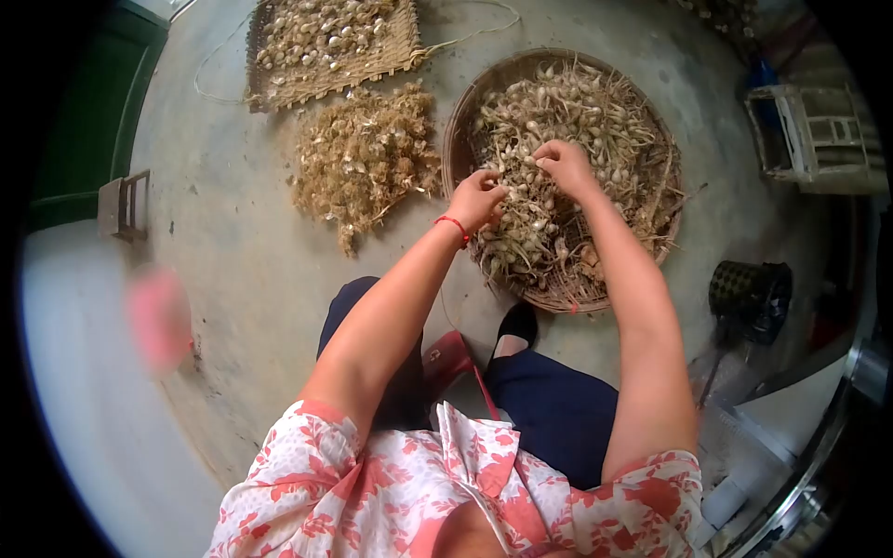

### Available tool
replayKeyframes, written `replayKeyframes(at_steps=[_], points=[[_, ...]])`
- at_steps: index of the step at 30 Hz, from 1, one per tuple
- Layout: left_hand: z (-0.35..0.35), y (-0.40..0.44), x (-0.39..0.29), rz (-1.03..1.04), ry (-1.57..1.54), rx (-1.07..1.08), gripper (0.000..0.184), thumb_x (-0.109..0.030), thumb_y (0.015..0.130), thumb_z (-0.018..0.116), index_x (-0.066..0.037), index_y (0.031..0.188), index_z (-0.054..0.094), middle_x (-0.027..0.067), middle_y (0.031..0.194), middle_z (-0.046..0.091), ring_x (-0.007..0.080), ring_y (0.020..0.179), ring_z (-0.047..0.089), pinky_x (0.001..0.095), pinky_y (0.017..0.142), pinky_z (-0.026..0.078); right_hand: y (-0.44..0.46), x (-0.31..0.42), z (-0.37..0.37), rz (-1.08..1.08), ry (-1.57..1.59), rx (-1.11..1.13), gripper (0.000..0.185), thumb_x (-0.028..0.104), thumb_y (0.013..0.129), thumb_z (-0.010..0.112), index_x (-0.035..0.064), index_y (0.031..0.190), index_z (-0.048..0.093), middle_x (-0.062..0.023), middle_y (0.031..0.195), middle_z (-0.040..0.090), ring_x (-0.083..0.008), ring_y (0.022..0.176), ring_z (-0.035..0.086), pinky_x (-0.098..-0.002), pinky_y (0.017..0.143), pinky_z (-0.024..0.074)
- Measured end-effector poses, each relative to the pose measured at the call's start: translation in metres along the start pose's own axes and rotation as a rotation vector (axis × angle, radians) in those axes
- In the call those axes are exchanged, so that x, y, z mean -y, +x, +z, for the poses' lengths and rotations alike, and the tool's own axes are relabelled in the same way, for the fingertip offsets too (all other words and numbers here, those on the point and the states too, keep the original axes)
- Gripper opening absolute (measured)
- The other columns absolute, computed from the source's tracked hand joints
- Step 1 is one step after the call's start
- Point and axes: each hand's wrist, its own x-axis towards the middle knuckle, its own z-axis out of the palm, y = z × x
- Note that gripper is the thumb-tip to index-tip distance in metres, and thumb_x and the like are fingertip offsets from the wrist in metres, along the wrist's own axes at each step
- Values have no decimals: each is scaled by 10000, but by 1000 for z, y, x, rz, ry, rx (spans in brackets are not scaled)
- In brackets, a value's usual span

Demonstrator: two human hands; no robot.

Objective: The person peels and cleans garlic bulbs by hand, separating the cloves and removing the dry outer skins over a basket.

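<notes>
A round woven basket (458,107) on the floor holds a heap of garlic bulbs (609,116) with dry stalks and roots. My left hand (476,200), a red cord around its wrist, is over the basket's left side. Its fingers are closed, and what they hold is too small to make out. Slightly farther up and to the right, my right hand (565,167) pinches with thumb and fingertips just above the bulbs. Pale bulbs show right at its fingertips, but I cannot tell which is gripped. The two hands are close together, a small gap between them.
Left of the basket lies a pile of dry trimmings (363,158). Beyond it, a square woven tray (405,42) bears loose bulbs. A wooden stool-like frame (805,135) and a dark container (752,288) stand at right. My shoe (518,323) is near the basket's front rim.
</notes>
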Motion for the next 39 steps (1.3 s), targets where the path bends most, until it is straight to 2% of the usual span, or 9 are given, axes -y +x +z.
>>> replayKeyframes(at_steps=[5,9,12,18,25,28,32,37,39], points=[[11,-4,-5,333,32,22,311,-70,860,581,6,1156,521,97,947,591,136,585,596,267,533,537,-32,41,-1,7,279,256,101,30,833,575,-5,913,627,-44,783,626,-109,719,580,-261,625,491],[11,-1,-4,129,-43,30,136,-109,910,521,-8,997,551,72,733,609,149,497,575,272,475,522,-40,59,6,-78,287,129,121,101,862,563,-5,884,617,-23,756,618,-110,653,571,-250,606,478],[10,-7,-8,31,-282,9,142,-147,929,499,-18,910,554,82,720,604,141,471,550,265,420,469,-37,54,12,119,9,409,329,303,911,490,26,784,615,-57,667,607,-152,614,576,-276,571,457],[-1,23,28,207,195,-398,240,-238,931,508,-11,861,541,61,638,547,137,455,486,295,407,385,-36,32,65,-237,-145,102,352,295,906,452,9,769,604,-150,680,614,-304,628,586,-405,589,452],[-39,18,8,-38,-245,-397,323,-281,936,441,-34,767,563,88,651,599,156,489,503,303,412,390,-64,69,88,-402,-413,154,276,256,882,452,40,793,599,-153,805,631,-338,744,616,-459,642,488],[-41,49,45,-14,-12,-287,247,-265,931,494,-25,972,536,101,788,608,155,560,552,282,465,442,-34,75,55,-192,-692,304,327,313,885,451,19,870,593,-172,932,620,-286,849,618,-401,730,500],[-29,27,30,28,213,-368,430,-242,909,543,-17,1257,427,101,956,606,149,668,593,284,545,501,-5,-16,25,-342,-1008,100,120,10,835,500,17,927,577,-157,925,578,-250,810,622,-392,728,526],[-27,12,4,-27,-100,-276,348,-201,911,528,-16,1203,487,97,985,609,121,632,584,258,535,506,-8,-11,7,-79,-868,99,120,13,781,602,40,896,618,-133,957,598,-249,835,624,-346,732,522],[-23,9,1,-44,-151,-238,307,-198,917,523,-14,1161,513,96,971,609,128,613,584,252,527,511,-10,-5,-11,-174,-378,-22,124,41,783,634,22,905,625,-122,987,622,-227,830,619,-311,763,508]])
